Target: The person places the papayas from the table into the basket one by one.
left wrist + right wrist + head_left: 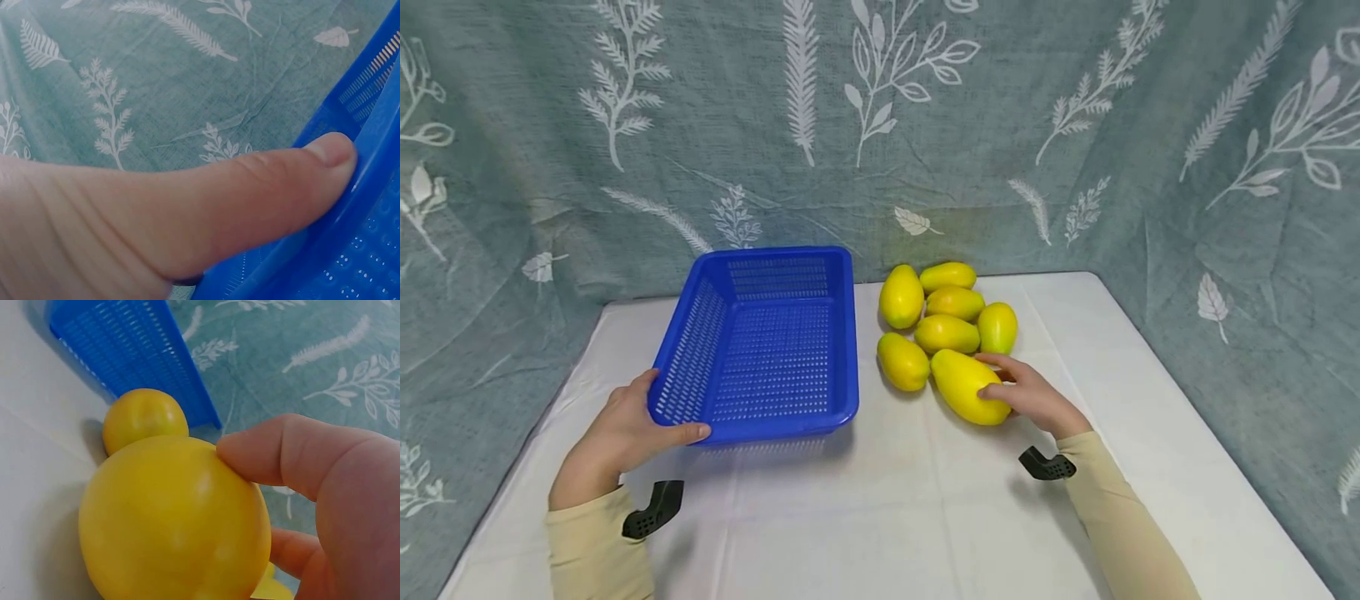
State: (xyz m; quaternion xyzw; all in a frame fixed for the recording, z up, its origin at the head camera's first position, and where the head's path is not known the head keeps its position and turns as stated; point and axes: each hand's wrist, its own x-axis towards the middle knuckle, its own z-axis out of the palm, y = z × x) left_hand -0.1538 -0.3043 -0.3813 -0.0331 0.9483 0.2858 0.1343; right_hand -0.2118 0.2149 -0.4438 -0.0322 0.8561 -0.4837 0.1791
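Note:
A blue plastic basket (844,350) with perforated sides stands on the left part of the table. My left hand (625,425) grips its near left corner, the thumb laid over the rim, as the left wrist view also shows. To the right of the basket, my right hand (1030,396) holds a large yellow mango (966,387), with thumb and fingers on either side of its near end. Another mango (903,362) lies just left of it. In the right wrist view the held mango (175,519) fills the middle, and its lower end is cut off.
Several smaller yellow mangoes (951,333) lie close together behind the held one. A white cloth (880,517) covers the table. Green leaf-patterned fabric (880,167) hangs behind it and at both sides. Each wrist carries a black camera mount (655,510).

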